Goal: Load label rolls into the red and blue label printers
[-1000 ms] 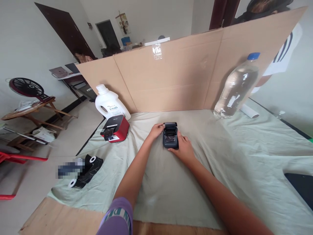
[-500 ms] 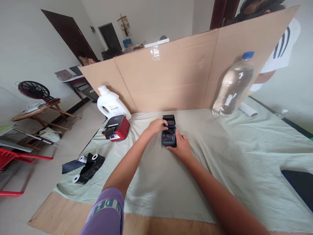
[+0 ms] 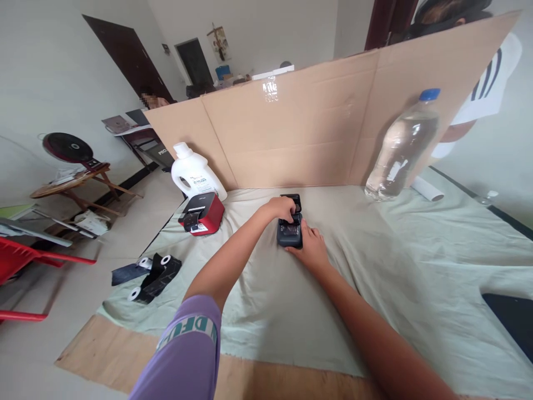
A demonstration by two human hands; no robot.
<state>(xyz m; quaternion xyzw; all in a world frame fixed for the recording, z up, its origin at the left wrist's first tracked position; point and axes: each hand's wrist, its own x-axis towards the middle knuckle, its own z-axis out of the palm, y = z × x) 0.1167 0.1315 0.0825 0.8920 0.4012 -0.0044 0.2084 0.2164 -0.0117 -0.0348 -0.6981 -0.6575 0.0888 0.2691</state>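
A small dark label printer (image 3: 290, 238) stands on the cloth in the middle, its black lid (image 3: 296, 202) raised at the back. My right hand (image 3: 311, 243) grips its right side, with the thumb along the near edge and the fingers up the side. My left hand (image 3: 282, 209) reaches over from the left, its fingers bent down into the open compartment below the lid. Whatever the left fingertips pinch there is hidden by the hand. Further left, a red and black label printer (image 3: 204, 214) has black material hanging from its front.
Several rolls of black labels (image 3: 156, 276) lie at the left. A white jug (image 3: 197, 172) and a large water bottle (image 3: 402, 150) stand before a cardboard screen (image 3: 291, 133). A white tube (image 3: 428, 189) and a dark flat object (image 3: 510, 322) lie right. Behind the screen is another person (image 3: 487, 83).
My left hand has moved slightly right and deeper over the printer's compartment, covering more of the lid. My right hand keeps its hold. The whole view has shifted a little.
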